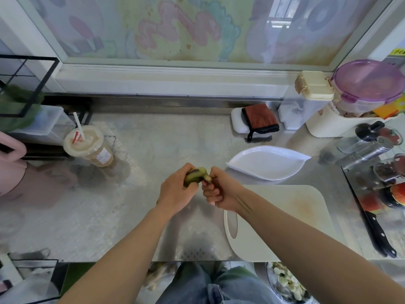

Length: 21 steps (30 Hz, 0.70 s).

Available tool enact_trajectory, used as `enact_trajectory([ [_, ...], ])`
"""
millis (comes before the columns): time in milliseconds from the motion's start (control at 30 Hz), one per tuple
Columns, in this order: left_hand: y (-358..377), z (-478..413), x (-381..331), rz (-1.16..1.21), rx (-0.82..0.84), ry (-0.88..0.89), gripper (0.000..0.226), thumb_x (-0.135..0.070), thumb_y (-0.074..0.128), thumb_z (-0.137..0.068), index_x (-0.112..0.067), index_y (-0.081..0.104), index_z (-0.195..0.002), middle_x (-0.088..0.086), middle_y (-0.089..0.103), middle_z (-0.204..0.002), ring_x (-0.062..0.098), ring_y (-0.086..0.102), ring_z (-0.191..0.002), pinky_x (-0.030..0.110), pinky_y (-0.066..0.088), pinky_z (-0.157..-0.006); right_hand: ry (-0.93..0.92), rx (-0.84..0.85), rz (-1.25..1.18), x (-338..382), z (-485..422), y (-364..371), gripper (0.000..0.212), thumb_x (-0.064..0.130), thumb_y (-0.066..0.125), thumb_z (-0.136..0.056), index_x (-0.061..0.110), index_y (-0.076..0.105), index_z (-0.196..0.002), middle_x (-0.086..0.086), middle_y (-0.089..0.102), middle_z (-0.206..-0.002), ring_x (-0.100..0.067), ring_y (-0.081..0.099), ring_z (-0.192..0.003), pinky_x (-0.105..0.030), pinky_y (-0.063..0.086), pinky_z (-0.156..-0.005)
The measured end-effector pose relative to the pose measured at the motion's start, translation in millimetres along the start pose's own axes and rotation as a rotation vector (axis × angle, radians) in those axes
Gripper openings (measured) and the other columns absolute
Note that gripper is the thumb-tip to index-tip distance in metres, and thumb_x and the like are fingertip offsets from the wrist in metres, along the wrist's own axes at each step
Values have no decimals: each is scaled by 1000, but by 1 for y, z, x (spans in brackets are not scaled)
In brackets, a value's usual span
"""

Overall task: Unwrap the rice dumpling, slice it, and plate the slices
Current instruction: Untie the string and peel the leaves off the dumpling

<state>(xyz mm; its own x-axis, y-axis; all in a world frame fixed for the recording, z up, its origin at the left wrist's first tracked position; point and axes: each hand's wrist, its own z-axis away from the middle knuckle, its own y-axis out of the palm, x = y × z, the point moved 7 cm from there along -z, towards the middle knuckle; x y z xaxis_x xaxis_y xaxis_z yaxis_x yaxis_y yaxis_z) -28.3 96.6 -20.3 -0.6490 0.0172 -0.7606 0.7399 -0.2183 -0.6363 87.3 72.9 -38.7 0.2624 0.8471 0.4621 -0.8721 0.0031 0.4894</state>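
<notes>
Both hands grip the rice dumpling between them above the counter.

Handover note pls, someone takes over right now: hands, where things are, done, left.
Left hand grips the dumpling, wrapped in green leaf, above the counter.
Right hand pinches the dumpling's right end.
Plate, no slices on it, sits beyond the cutting board; the knife lies right of the board.
Done: dumpling in hand, little or no leaf off.
Left: unwrap, slice, plate.
</notes>
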Motion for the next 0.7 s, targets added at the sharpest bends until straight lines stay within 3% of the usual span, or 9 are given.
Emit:
enact_trajectory([
  [100,-2,-1,5,104,-9,-2,13,-25,46,-73,-32,48,-84,-9,53,-64,12,49,-59,30,36,-57,34,76,76,4,6,4,25,26,49,-88,11,58,-70,1,49,-61,-6,35,-43,-13,20,-35],
  [167,-2,-1,5,141,-15,5,11,-24,46,-74,-32,47,-82,-8,52,-64,14,49,-60,32,39,-58,48,106,46,6,8,6,22,24,50,-88,12,56,-71,0,51,-64,-5,39,-45,-12,23,-34],
  [300,-1,-1,0,95,-19,-9,13,-25,45,-72,-34,45,-81,-10,52,-63,10,49,-60,29,34,-57,92,47,-42,4,3,7,19,14,40,-81,13,45,-63,2,41,-56,-5,30,-42,-11,19,-33],
  [567,-1,0,-2,76,-60,-29,15,-26,44,-70,-32,45,-84,-11,52,-64,8,49,-60,28,32,-56,-1,-69,-79,1,-5,8,22,15,32,-81,17,33,-59,4,30,-46,-5,19,-35,-15,9,-33],
  [700,9,-3,4,445,-81,-144,22,-18,46,-72,-23,53,-92,2,61,-76,26,57,-71,45,46,-65,-113,-47,-241,5,-7,14,25,13,30,-86,16,37,-62,4,31,-48,-5,21,-35,-16,13,-32],
])
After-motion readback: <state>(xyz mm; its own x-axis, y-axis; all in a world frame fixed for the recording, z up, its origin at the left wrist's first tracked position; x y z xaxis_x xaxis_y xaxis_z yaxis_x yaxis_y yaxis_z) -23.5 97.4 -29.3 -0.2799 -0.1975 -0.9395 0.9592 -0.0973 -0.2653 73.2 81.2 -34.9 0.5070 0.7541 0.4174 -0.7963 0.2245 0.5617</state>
